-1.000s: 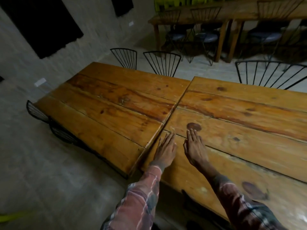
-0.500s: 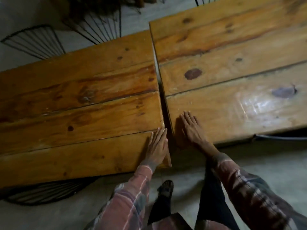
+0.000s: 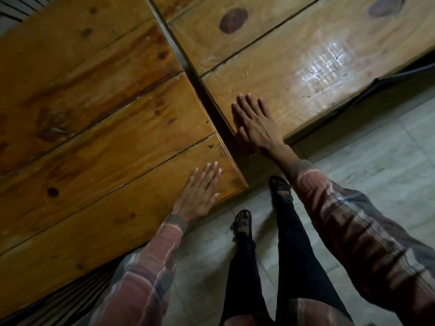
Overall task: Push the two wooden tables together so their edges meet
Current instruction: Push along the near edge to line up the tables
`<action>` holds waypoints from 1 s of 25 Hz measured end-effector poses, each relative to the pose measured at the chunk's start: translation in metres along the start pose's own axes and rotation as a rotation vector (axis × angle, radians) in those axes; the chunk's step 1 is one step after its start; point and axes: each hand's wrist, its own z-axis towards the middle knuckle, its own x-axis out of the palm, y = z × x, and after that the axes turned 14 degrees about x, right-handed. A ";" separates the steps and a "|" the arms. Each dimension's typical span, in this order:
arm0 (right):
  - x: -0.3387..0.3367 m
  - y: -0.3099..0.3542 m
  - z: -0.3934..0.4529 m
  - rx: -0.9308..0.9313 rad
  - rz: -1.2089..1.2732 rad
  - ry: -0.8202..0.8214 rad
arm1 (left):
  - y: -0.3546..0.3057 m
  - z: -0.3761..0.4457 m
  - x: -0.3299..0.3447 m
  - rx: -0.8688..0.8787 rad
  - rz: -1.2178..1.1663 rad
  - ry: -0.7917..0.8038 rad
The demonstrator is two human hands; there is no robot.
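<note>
From my head camera, my left hand (image 3: 200,189) lies flat, palm down, fingers spread a little and holding nothing, on the near corner of the left wooden table (image 3: 94,118). My right hand (image 3: 254,124) is likewise flat and empty, fingers stretched out, pressed on the near corner of the right wooden table (image 3: 306,55), its thumb side right at that table's edge. Between my two hands runs a dark gap (image 3: 211,109), narrow but plainly there, so the two edges do not touch here; the right table's corner sits farther from me than the left one's. Below my hands I see my plaid sleeves (image 3: 348,227), dark trousers (image 3: 294,255) and sandalled feet (image 3: 242,223) on the pale tiled floor (image 3: 388,161). Beyond my left hand, at the top left corner, a wire chair (image 3: 16,7) shows.
</note>
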 end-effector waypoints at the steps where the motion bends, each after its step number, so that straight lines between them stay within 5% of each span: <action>1: 0.001 -0.001 0.002 0.003 0.002 -0.005 | 0.001 0.001 0.001 0.004 0.004 -0.012; 25: -0.007 0.000 0.004 -0.032 0.014 -0.009 | 0.045 0.048 -0.023 -0.056 0.047 -0.064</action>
